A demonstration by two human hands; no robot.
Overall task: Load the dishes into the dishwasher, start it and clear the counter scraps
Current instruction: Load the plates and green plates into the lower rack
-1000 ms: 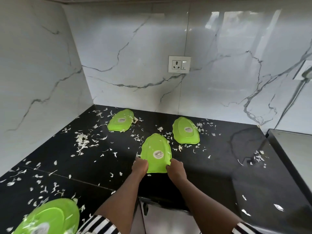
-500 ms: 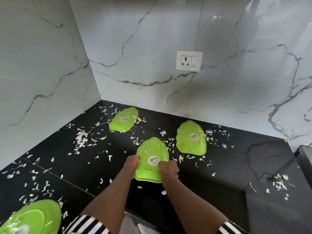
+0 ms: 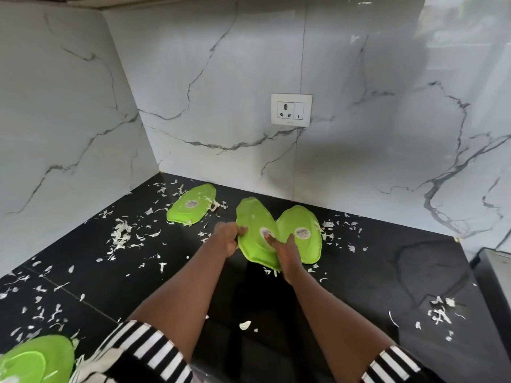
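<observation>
A green plate [image 3: 253, 229] is tilted up off the black counter [image 3: 138, 277], its sticker side facing me. My left hand [image 3: 227, 239] grips its left rim. My right hand [image 3: 282, 251] holds its lower right edge, fingers across the face. Behind it another green plate [image 3: 302, 233] lies upside down on the counter, partly hidden. A third green plate [image 3: 192, 204] lies upside down near the back wall. A fourth green plate [image 3: 33, 360] sits at the bottom left corner. White vegetable scraps [image 3: 121, 236] are scattered over the counter.
Marble walls close the counter at the back and left, with a socket [image 3: 291, 109] on the back wall. A dark appliance edge [image 3: 495, 275] stands at the far right. More scraps [image 3: 439, 313] lie near it.
Both hands have lifted the middle plate off the counter and tipped it up toward the right plate. The view has shifted left and upward.
</observation>
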